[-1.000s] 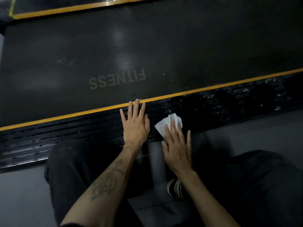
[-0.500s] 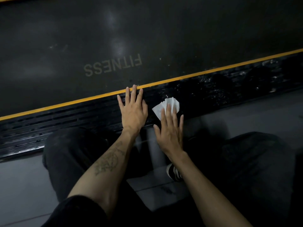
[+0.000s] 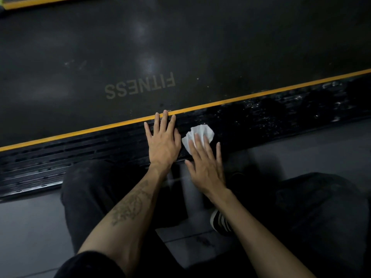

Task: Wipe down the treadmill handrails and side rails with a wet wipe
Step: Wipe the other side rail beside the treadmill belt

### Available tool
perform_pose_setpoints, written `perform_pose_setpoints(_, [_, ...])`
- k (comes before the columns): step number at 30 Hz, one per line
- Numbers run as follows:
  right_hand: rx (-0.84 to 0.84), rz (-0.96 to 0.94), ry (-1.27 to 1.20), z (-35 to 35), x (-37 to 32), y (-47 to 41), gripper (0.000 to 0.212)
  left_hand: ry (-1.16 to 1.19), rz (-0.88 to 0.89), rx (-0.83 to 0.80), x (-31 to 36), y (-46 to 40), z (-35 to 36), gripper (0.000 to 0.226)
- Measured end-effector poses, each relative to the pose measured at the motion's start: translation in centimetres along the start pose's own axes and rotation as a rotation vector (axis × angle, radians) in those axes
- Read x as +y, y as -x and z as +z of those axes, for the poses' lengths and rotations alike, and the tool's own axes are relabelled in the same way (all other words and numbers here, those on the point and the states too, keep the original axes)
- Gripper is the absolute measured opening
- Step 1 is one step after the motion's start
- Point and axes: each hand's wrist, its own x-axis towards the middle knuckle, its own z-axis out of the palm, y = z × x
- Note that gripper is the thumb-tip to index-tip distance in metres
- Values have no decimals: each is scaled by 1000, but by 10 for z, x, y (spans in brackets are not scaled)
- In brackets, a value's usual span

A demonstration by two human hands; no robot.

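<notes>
The black ribbed side rail (image 3: 271, 115) of the treadmill runs across the view, edged by a yellow stripe (image 3: 281, 90). My left hand (image 3: 163, 142) lies flat on the rail, fingers straight, fingertips reaching the yellow stripe. Just to its right, my right hand (image 3: 206, 163) presses a crumpled white wet wipe (image 3: 201, 131) onto the rail with straight fingers. The stretch of rail to the right of the wipe glistens wet.
The dark belt (image 3: 180, 47) printed with FITNESS fills the upper view. Grey floor (image 3: 301, 153) lies below the rail. My knees in dark trousers (image 3: 88, 189) and a striped shoe (image 3: 220, 221) are close beneath my arms.
The view has shifted slightly; both hands stay flat on the rail, and the right hand with the wipe has slid only a little beside the left hand.
</notes>
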Motion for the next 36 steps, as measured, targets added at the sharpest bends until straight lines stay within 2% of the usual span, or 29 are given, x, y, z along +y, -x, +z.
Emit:
perform_pose_setpoints(2, [1,-30,50,-4,17,-3,64,-3,-2,0,-1,0,0,50])
perform_pose_setpoints(5, [18,146,33,-7,22,-8,63,-8,2,-1,0,-1,1,50])
perform_pose_setpoints(7, [37,191,14,-4,8,-8,65,-6,4,-3,0,0,1,51])
perform_pose_setpoints(10, [24,19,7,2,-2,-4,66,-1,2,-6,0,0,2,51])
perform_pose_setpoints(13, [13,-118,110,-2,20,-7,61,6,2,-9,0,-1,1,51])
perform_pose_setpoints(16, [29,59,60,-4,25,-9,61,5,2,-11,-1,-1,1,52])
perform_pose_setpoints(19, [61,192,-15,-1,-3,-11,68,8,0,-11,1,-1,0,54])
perform_pose_setpoints(22, [2,67,18,3,-16,-10,71,16,-5,-15,1,-2,-1,52])
perform_pose_setpoints(25, [13,-31,26,-1,2,-12,63,5,-3,-4,0,-2,-1,51])
perform_pose_setpoints(31, [52,169,-17,-5,16,-18,66,-13,5,6,1,-1,0,54])
perform_pose_setpoints(36, [20,-18,-2,0,3,-11,67,10,-7,-12,1,-3,0,53])
